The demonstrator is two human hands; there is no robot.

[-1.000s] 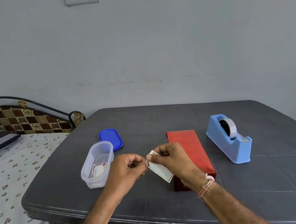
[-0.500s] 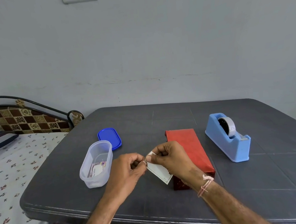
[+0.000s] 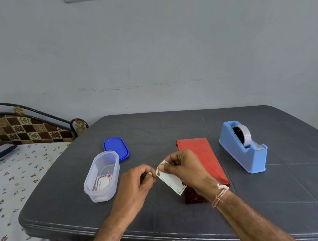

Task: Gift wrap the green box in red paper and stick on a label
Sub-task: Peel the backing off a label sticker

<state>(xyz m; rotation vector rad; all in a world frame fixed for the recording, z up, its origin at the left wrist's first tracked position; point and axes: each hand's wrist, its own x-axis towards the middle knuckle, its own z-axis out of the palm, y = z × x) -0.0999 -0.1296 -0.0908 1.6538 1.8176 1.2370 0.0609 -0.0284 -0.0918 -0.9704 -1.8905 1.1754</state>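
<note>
Little has moved since the earlier frames: both hands are where they were over the near middle of the bench (image 3: 278,182), and the label has only tipped slightly as the fingers work at its upper corner. Going left to right, a clear plastic tub (image 3: 101,178) stands toward the left edge with more printed labels lying in its bottom, its blue lid (image 3: 116,148) flat on the bench just behind it. The left hand (image 3: 135,183) is curled, thumb and forefinger pinched together right at the label's top corner; whether they grip the backing, the sticker or nothing at all is too small to tell. The right hand (image 3: 184,168) pinches the label (image 3: 171,181) near that same corner, thumb on its face, so the card hangs tilted above the bench. Behind and beneath the right wrist lies the box in red paper (image 3: 203,155), flat, running from mid-bench toward the near edge, with no green showing. A blue tape dispenser (image 3: 243,147) sits apart toward the right edge. The wrapping looks finished; what seems left is to peel the label free and press it onto the red top.
</note>
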